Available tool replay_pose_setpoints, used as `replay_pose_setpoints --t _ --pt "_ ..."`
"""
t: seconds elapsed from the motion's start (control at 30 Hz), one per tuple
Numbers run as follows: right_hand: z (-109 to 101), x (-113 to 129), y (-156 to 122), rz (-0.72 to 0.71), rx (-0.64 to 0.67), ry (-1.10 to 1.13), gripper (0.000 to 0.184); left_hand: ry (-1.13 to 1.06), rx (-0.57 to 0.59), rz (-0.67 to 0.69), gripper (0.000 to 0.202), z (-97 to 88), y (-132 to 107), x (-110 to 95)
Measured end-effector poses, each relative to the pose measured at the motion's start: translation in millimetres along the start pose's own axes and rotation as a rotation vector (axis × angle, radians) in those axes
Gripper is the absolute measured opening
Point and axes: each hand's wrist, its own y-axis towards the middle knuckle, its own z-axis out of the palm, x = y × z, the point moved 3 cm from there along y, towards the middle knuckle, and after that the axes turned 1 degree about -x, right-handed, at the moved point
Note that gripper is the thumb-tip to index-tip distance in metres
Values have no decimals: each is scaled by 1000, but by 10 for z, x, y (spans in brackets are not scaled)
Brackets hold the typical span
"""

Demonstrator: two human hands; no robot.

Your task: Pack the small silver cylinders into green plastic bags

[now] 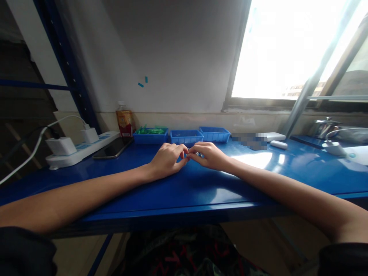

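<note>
My left hand [169,159] and my right hand [209,155] meet over the blue table [184,188], their fingertips touching. On both, thumb and fingers are pinched together. Whatever lies between the fingertips is too small to name. Within the curl of my right hand shows a small shiny spot that I cannot identify. Just beyond the hands stand a middle blue bin [186,137] and a right blue bin [214,135]. To their left, another blue bin [151,138] holds green pieces [152,130].
At left lie a white power strip [86,148] with plugged-in chargers and a dark phone [113,148]. A bottle [125,120] stands against the wall. At right are a white oblong case [278,145], a metal pot [324,127] and a slanted metal pole [304,86] before the window.
</note>
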Motion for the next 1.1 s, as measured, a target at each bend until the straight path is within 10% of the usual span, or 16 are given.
replay_pose_setpoints --t 1.1 --pt "3 13 -9 -60 -27 -206 19 -18 -86 14 22 -13 -11 -2"
